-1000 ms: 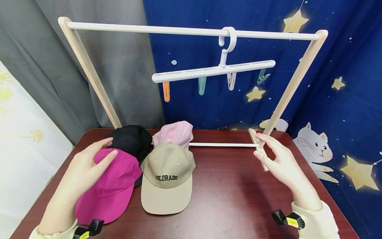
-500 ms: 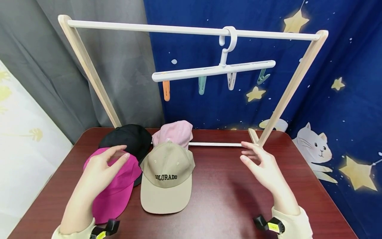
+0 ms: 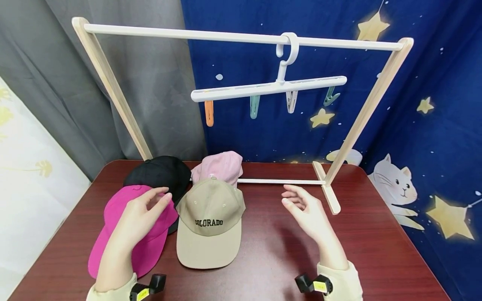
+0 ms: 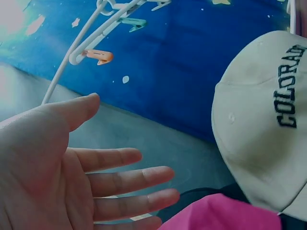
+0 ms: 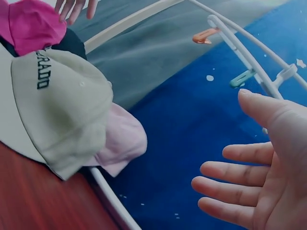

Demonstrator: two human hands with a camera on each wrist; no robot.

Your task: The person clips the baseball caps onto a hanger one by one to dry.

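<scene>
My left hand point(image 3: 137, 217) hovers over the magenta cap point(image 3: 113, 234), holding nothing; its fingers look spread and relaxed in the left wrist view. My right hand point(image 3: 306, 213) hangs above the table to the right of the beige cap point(image 3: 208, 246), which is lettered COLORADO, and its fingers hold nothing either. Behind the beige cap, a pink cap point(image 3: 220, 165) is partly hidden. A black cap point(image 3: 160, 173) lies behind the magenta one. Overhead, a white clip hanger point(image 3: 241, 92) hooks on the rack's rail, bearing an orange clip point(image 3: 209, 113), a white clip point(image 3: 291, 102) and green ones.
The wooden rack point(image 3: 369, 113) stands on the dark red table point(image 3: 263, 246), with a low white bar point(image 3: 278, 181) along its back and a foot point(image 3: 331, 198) at the right. Grey and blue curtains hang behind it.
Both hands have moved inward, the left hand to the right and the right hand to the left and slightly down. The caps and hanger stay where they were.
</scene>
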